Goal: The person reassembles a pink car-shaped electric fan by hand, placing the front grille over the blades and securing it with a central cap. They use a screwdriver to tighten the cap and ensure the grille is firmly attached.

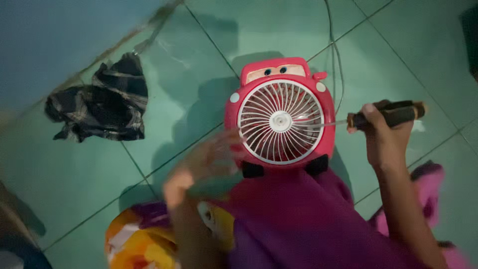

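A red car-shaped toy fan (326,134) with a white round grille (280,122) stands on the tiled floor, resting against my lap. My right hand (383,134) grips a screwdriver (393,114) with a black handle; its metal shaft points left across the grille toward the white hub. My left hand (206,167) is blurred with motion, fingers spread, next to the fan's lower left edge. It holds nothing that I can see.
A crumpled dark plaid cloth (102,102) lies on the green tiles (189,94) to the left. A thin cable (336,55) runs behind the fan toward the top. Purple fabric (303,224) and a yellow-orange patterned cloth (134,241) cover my lap at the bottom.
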